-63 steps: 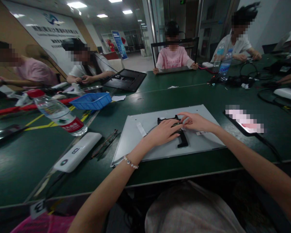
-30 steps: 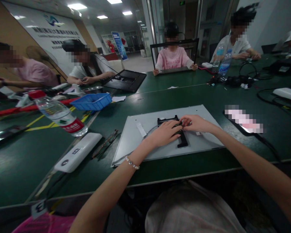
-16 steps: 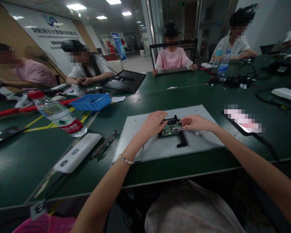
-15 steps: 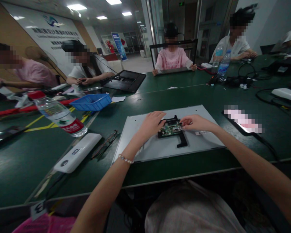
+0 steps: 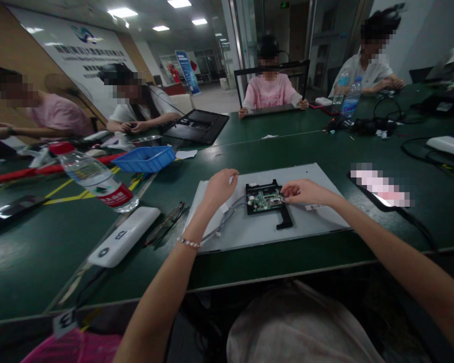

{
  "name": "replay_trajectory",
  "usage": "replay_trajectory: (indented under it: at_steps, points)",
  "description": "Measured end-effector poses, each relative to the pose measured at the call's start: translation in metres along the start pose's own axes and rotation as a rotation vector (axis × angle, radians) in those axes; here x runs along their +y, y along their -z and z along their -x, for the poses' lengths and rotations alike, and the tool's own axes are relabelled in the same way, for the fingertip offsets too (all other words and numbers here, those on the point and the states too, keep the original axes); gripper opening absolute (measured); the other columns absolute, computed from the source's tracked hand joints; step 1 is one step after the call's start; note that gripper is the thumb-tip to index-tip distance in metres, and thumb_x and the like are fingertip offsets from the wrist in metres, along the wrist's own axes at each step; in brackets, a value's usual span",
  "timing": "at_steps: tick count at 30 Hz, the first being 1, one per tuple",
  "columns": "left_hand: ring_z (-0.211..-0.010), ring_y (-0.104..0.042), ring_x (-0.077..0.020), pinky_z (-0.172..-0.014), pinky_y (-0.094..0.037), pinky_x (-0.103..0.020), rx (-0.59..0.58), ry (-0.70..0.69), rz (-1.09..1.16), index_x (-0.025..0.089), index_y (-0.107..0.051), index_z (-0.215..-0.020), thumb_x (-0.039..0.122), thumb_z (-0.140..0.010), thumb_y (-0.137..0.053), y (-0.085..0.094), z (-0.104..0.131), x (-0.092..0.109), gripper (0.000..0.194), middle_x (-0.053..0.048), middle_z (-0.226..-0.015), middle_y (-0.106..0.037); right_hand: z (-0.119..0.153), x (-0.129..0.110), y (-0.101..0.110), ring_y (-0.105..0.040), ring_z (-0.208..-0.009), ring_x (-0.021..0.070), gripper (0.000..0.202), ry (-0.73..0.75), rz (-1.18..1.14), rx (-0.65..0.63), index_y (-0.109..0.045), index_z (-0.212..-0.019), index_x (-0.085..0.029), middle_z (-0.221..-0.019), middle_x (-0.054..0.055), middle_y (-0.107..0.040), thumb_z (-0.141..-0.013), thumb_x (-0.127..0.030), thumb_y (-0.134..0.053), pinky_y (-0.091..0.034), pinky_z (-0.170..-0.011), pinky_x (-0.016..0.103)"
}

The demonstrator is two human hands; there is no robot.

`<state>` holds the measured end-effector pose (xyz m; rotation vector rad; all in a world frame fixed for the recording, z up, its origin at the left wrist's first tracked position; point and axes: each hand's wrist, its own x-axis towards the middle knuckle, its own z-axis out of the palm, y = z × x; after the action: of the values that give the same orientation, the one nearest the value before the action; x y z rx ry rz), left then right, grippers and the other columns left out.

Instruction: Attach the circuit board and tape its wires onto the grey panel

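Observation:
A flat grey-white panel (image 5: 242,239) lies before me on the table. On its middle rests a black plastic bracket (image 5: 285,220) with a green circuit board (image 5: 264,201) in it. My right hand (image 5: 304,192) is at the board's right edge, fingers curled and pinched together; what is between the fingertips is hidden. My left hand (image 5: 220,190) hovers over the panel's left part, apart from the board, fingers loosely bent with nothing visible in them. A grey cable (image 5: 227,214) with a white tag runs from the board's left side toward my left wrist.
Left of the panel lie glasses (image 5: 165,224), a white power bank (image 5: 124,237), a tilted water bottle (image 5: 98,179) and a blue basket (image 5: 146,159). A phone (image 5: 380,189) with a cable lies to the right. Across the table a person holds a black frame (image 5: 272,108).
My left hand has drawn back left from the board, uncovering its left side and the grey cable. My right hand has stayed at the board's right edge.

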<state>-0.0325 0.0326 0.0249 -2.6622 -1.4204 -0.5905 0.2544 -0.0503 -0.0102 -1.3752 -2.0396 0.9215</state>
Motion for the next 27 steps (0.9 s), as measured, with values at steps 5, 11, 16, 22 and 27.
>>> replay_trajectory:
  at_steps: [5, 11, 16, 22, 27]
  points:
    - [-0.103, -0.059, -0.0207, -0.093, -0.044, -0.034, -0.038, -0.043, -0.019, 0.018, -0.06, -0.11, 0.029, -0.092, -0.039, -0.006, 0.001, -0.003, 0.03, -0.007, -0.111, -0.064, -0.001, 0.001, -0.001, -0.062, -0.081, 0.0163, 0.032, -0.007, -0.018, -0.004, -0.065, -0.102, -0.017, -0.089, 0.005, -0.068, -0.072, -0.024, -0.066, -0.048, -0.075, 0.03]
    - [-0.105, -0.057, -0.0223, -0.092, -0.042, -0.036, -0.116, -0.172, -0.087, 0.017, -0.057, -0.117, 0.029, -0.092, -0.041, -0.009, 0.005, 0.018, 0.032, -0.009, -0.114, -0.062, 0.0, 0.0, 0.001, -0.064, -0.08, 0.0165, 0.025, -0.036, -0.059, -0.022, -0.066, -0.096, -0.017, -0.085, 0.005, -0.07, -0.072, -0.022, -0.064, -0.05, -0.076, 0.029]
    - [-0.107, -0.056, -0.0226, -0.094, -0.041, -0.037, -0.113, -0.206, -0.091, 0.017, -0.058, -0.117, 0.028, -0.093, -0.04, -0.01, 0.007, 0.025, 0.032, -0.009, -0.117, -0.061, 0.009, -0.005, 0.025, -0.066, -0.082, 0.0181, 0.016, -0.095, -0.049, -0.02, -0.068, -0.089, -0.017, -0.089, 0.006, -0.071, -0.075, -0.021, -0.062, -0.05, -0.079, 0.029]
    - [-0.104, -0.058, -0.0206, -0.093, -0.042, -0.034, -0.112, -0.235, -0.052, 0.017, -0.059, -0.115, 0.03, -0.092, -0.041, -0.018, 0.005, 0.024, 0.032, -0.008, -0.112, -0.063, 0.017, 0.011, 0.053, -0.066, -0.082, 0.0212, 0.016, -0.291, 0.25, 0.069, -0.072, -0.085, -0.017, -0.086, 0.006, -0.072, -0.072, -0.018, -0.063, -0.05, -0.075, 0.03]
    - [-0.097, -0.061, -0.0195, -0.088, -0.045, -0.031, -0.13, -0.267, -0.063, 0.018, -0.063, -0.107, 0.029, -0.091, -0.042, -0.024, -0.005, 0.025, 0.029, -0.007, -0.105, -0.066, 0.015, 0.025, 0.055, -0.065, -0.084, 0.0226, 0.016, -0.293, 0.376, 0.129, -0.072, -0.084, -0.017, -0.089, 0.008, -0.071, -0.074, -0.022, -0.061, -0.049, -0.076, 0.031]
